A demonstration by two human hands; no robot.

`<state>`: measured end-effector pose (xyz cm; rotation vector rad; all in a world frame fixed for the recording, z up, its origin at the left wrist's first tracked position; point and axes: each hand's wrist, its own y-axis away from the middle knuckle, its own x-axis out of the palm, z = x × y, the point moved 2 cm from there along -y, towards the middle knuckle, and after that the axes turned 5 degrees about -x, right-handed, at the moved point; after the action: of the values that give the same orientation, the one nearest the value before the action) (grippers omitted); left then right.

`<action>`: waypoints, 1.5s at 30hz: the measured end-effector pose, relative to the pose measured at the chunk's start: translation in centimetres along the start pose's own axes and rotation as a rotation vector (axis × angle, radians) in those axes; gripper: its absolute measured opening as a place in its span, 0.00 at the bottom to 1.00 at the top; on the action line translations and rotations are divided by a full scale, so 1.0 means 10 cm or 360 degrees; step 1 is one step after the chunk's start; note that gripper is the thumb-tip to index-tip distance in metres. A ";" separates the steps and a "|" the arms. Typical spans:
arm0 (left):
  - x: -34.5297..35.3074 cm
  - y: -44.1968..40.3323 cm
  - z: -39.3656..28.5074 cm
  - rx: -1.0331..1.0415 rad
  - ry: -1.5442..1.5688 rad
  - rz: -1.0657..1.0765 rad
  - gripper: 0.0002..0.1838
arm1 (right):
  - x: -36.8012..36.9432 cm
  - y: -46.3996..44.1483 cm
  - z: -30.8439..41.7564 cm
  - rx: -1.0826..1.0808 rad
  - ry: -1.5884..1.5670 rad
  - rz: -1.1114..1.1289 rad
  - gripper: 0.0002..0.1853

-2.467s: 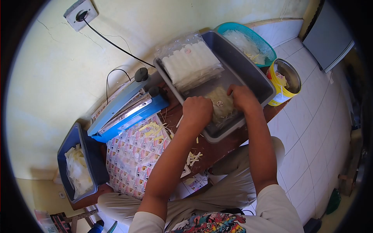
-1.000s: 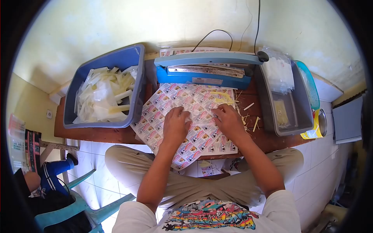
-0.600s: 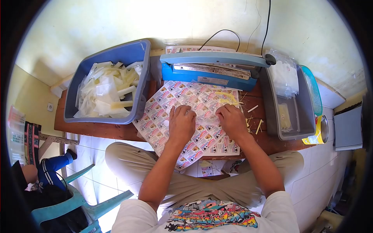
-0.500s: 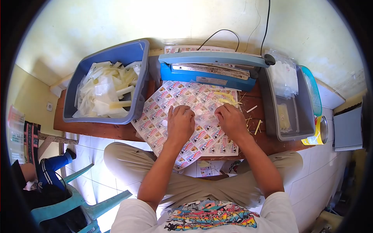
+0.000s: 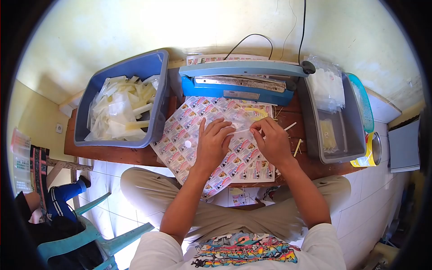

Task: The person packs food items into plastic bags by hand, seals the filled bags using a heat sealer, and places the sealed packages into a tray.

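Observation:
A clear plastic bag (image 5: pixel 242 122) stretches between my two hands above the printed paper sheets (image 5: pixel 180 128). My left hand (image 5: pixel 213 140) grips the bag's left end, its fingers bent and partly spread. At the other end, my right hand (image 5: pixel 272 138) pinches the near edge between thumb and fingertips. That edge looks like a whitish folded line. A small white round piece (image 5: pixel 187 144) lies on the paper left of my left hand. Pale yellow strips (image 5: pixel 255 112) rest on the sheets behind the bag.
A blue impulse sealer (image 5: pixel 238 83) stands behind the sheets. On the left, a grey-blue tub (image 5: pixel 155 128) holds many filled packets. To the right are a grey bin (image 5: pixel 315 135) with clear bags, a yellow can (image 5: pixel 370 150) and scattered sticks. Someone sits by a green chair (image 5: pixel 81 238).
The bag has been lifted and drawn tauter, its near edge now a line between my hands. My left hand has moved slightly right and its fingers have spread. The camera view has shifted a little.

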<state>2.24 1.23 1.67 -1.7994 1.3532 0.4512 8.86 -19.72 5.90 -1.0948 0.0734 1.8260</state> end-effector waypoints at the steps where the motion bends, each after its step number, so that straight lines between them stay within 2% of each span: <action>1: -0.01 -0.01 0.00 -0.0002 -0.0004 0.0001 0.15 | -0.04 0.00 0.00 0.0000 -0.0004 0.0000 0.09; 3: -0.04 -0.04 -0.02 0.0051 0.0058 -0.0055 0.12 | -0.15 -0.02 0.04 -0.0310 0.0040 -0.0073 0.14; 7: -0.09 -0.08 -0.05 0.0032 0.0148 -0.0051 0.13 | -0.28 -0.01 -0.03 -0.0332 0.0169 -0.0121 0.18; 10: -0.11 -0.10 -0.09 0.0152 0.0146 0.0032 0.15 | -0.33 0.04 -0.13 -0.0345 0.0260 -0.0109 0.20; 15: -0.05 -0.11 -0.16 0.0252 0.0123 0.0183 0.18 | -0.37 0.19 -0.25 -0.0076 0.0163 -0.0174 0.12; 19: -0.11 -0.13 -0.33 0.0207 0.0111 0.0170 0.22 | -0.38 0.26 -0.20 -0.0190 0.0332 -0.0218 0.11; 21: -0.16 -0.12 -0.48 0.0210 0.0283 0.0133 0.26 | -0.31 0.32 -0.20 -0.0225 0.0441 -0.0232 0.13; 28: 0.20 0.05 -0.53 0.0151 0.0209 0.0117 0.22 | -0.19 0.38 -0.08 -0.0185 0.0452 -0.0251 0.13; 31: 0.25 0.07 -0.47 0.0168 0.0015 0.0078 0.20 | -0.19 0.39 -0.10 -0.0185 0.0443 -0.0215 0.14; 34: 0.22 0.05 -0.47 0.0213 0.0040 0.0078 0.18 | -0.17 0.41 -0.12 -0.0178 0.0322 -0.0218 0.15; 36: 0.16 0.02 -0.49 0.0367 -0.0107 -0.0001 0.17 | -0.19 0.42 -0.08 -0.0279 0.0403 -0.0235 0.15; 40: 0.14 0.04 -0.53 0.0299 -0.0068 -0.0056 0.19 | -0.15 0.44 -0.08 -0.0238 0.0317 -0.0216 0.16; 45: 0.24 0.15 -0.57 0.0153 -0.0091 0.0020 0.24 | -0.11 0.49 -0.07 0.0070 0.0058 -0.0089 0.17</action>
<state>0.70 -4.79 2.82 -1.6885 1.3253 0.4335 5.71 -23.39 4.35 -1.0891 0.1033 1.7472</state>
